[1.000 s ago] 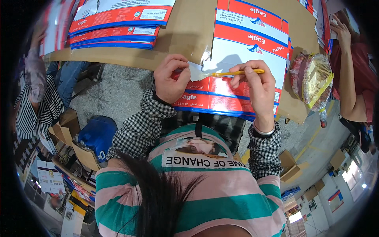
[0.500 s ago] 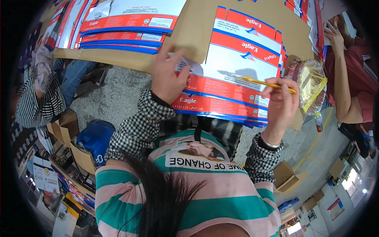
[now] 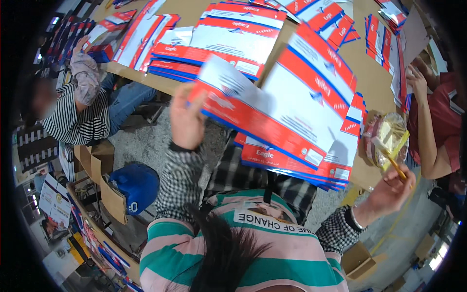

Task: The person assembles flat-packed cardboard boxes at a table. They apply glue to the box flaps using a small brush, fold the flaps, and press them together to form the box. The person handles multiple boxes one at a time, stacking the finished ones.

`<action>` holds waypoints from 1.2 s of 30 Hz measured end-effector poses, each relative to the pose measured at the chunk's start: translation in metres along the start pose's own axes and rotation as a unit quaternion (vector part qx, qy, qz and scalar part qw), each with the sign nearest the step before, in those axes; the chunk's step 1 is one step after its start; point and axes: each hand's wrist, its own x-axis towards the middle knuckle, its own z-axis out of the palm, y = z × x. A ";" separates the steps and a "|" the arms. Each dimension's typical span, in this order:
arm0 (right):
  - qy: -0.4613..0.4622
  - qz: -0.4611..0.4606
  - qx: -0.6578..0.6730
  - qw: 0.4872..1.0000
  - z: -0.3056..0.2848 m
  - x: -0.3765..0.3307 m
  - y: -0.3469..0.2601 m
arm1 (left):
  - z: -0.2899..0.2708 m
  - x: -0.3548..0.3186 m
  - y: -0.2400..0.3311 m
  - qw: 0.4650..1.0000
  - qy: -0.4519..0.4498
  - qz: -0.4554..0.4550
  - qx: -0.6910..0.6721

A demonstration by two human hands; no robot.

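Note:
My left hand (image 3: pixel 187 119) grips the left end of a flat red, white and blue carton blank (image 3: pixel 292 102), lifted and tilted above a stack of similar blanks (image 3: pixel 265 155) at the table's near edge. Its fingers lie partly behind the card. In my right hand (image 3: pixel 389 192) is a small brush (image 3: pixel 393 163) with a yellow handle, pinched between the fingers. The brush's pale tip is over a round, plastic-wrapped tub (image 3: pixel 372 151) with something pale yellow in it; whether the tip touches it, I cannot tell.
More carton blanks (image 3: pixel 228 36) lie in piles across the brown table (image 3: pixel 163 80). One person in a striped top (image 3: pixel 73 119) sits at the left, another in a red top (image 3: pixel 442 107) at the right. A blue stool (image 3: pixel 134 185) and open cardboard boxes stand on the floor.
My left hand has closed on the top blank and raised it off the stack, moving left. My right hand has carried the brush right, from above the blanks to the tub.

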 end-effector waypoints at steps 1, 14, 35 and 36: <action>0.002 -0.024 0.009 1.000 -0.002 0.002 -0.006 | -0.015 0.026 0.005 1.000 0.004 0.025 0.018; -0.043 -0.015 -0.006 0.999 0.022 0.005 0.007 | -0.095 0.217 -0.005 0.604 0.174 0.242 0.739; 0.081 -0.029 -0.129 0.988 -0.012 0.013 0.010 | 0.026 -0.044 -0.078 0.648 -0.447 0.197 0.584; 0.109 -0.031 -0.162 0.980 -0.020 0.018 0.008 | 0.021 -0.047 -0.080 0.624 -0.439 0.206 0.613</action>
